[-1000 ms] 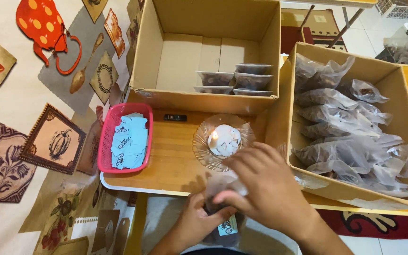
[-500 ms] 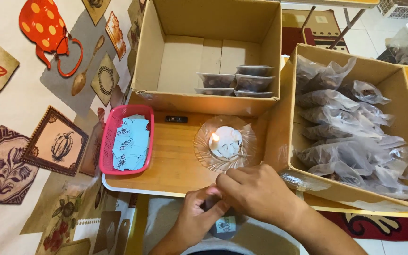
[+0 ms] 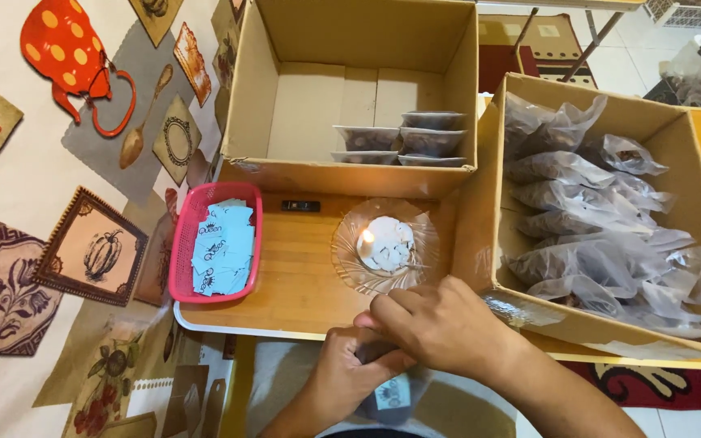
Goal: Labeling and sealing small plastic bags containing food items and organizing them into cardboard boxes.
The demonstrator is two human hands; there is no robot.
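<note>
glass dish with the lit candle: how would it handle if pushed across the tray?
The glass dish sits flat and shallow on the smooth wooden tray, so it would probably slide rather than tip. Glass is likely fragile and slick to grip. The lit candle looks partly melted; a jolt might spill wax.

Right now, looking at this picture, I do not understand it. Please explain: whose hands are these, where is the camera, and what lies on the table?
The camera sits on a person's head and looks down at their own two bare hands. The left hand and right hand together hold a small dark packet with a light label. On the wooden table stand a glass dish with a lit candle, a pink basket of blue labels, a box of trays, and a box of filled bags.
</note>
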